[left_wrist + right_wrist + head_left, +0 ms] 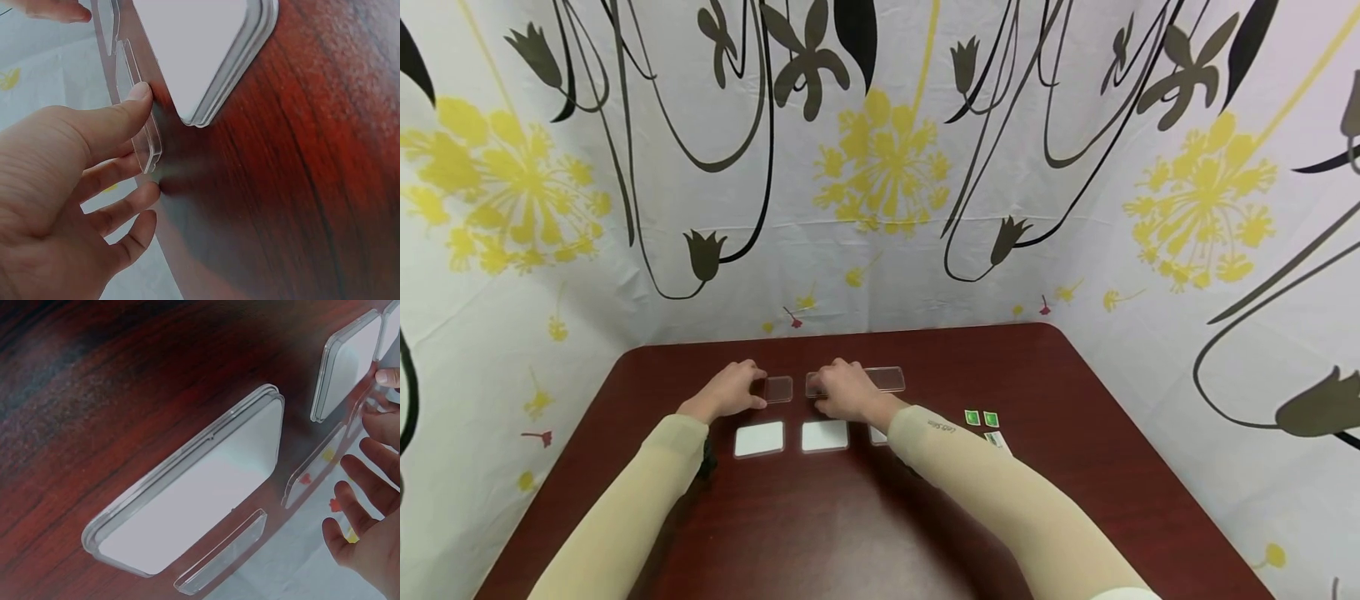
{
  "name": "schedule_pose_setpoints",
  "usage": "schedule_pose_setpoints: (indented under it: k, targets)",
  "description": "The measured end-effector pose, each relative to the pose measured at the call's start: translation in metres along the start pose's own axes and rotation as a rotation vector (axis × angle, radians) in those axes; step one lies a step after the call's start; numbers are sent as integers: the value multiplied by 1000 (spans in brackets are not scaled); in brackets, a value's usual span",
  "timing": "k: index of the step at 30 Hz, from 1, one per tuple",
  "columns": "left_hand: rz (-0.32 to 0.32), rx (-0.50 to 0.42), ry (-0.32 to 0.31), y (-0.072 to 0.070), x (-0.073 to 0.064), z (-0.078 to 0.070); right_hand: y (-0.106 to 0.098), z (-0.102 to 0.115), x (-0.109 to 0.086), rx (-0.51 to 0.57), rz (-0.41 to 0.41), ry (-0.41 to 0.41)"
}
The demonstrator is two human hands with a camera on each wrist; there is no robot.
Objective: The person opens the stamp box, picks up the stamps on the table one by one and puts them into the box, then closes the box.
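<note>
Three shallow clear plastic lids lie in a row toward the table's far edge. My left hand [730,390] holds the left end of the left lid [780,389], thumb [140,94] along its near side and index finger at the far side. My right hand [850,392] reaches over the middle lid [310,470], its thumb and index finger at the near and far edges and the other fingers spread loosely behind. The hand hides much of that lid in the head view. The right lid [889,379] lies just beyond the right hand.
Nearer me, white rectangular pieces in clear trays form a second row: left [759,439], middle [824,436] and right [877,437], the last partly behind my right sleeve. Two small green squares [972,417] and a white-and-green piece [997,442] lie at the right. Patterned fabric [880,275] hangs behind the table.
</note>
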State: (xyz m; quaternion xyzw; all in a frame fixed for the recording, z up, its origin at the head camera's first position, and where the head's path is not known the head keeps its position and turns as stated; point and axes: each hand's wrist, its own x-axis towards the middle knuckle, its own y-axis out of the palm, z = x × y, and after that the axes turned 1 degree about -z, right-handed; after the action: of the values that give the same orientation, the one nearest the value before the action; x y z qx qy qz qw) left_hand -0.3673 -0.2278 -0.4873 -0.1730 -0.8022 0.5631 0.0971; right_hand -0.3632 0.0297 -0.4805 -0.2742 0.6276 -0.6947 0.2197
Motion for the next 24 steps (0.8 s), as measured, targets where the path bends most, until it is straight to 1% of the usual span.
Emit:
schedule_pose_setpoints:
  k: [6,8,14,19,24]
  targets:
    - [-9,-11,-18,-1,1,2,0,4,-2,-28,25,-14]
    - [-10,-20,-30,-3,1,1,-1,4,-3,-38,27,-22]
    - [-32,-21,-33,-12,-1,-6,-8,3,-7,-75,17,-75]
    - [-60,9,-16,-15,-4,-14,-17,-2,-19,-129,23,-120]
    - [-87,34,4,-15,-10,-25,-24,-14,-39,-169,11,-173]
